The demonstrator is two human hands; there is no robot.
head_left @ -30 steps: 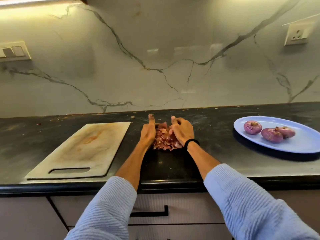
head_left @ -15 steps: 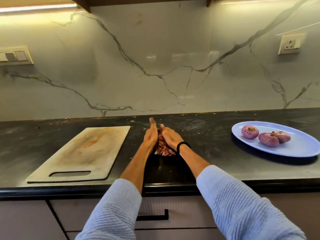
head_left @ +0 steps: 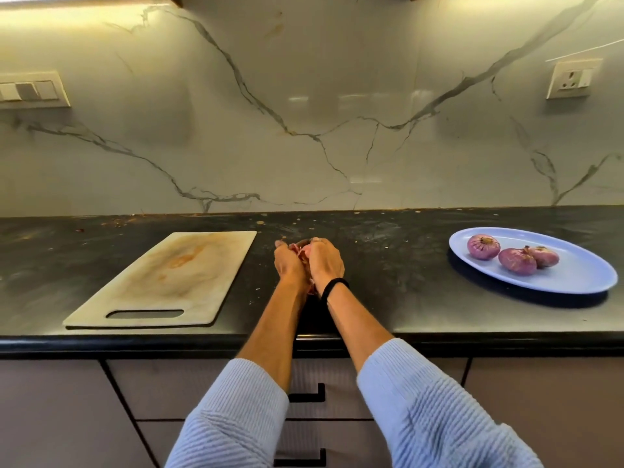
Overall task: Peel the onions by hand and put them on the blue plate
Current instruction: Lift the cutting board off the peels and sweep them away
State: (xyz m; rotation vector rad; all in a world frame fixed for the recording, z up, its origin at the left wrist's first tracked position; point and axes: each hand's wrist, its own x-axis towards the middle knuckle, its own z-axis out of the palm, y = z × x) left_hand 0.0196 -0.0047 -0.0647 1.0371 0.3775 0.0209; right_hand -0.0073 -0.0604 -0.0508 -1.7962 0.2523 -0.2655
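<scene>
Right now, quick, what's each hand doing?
Left hand: cupped round the onion skins.
Right hand: curled round the same onion skins.

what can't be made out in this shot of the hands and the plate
1. Head view: pinkish onion skins, mostly hidden between the left hand and right hand; any onion inside is unseen.
2. Head view: rear peeled purple onion on the oval blue plate, partly covered by the front onion.
</scene>
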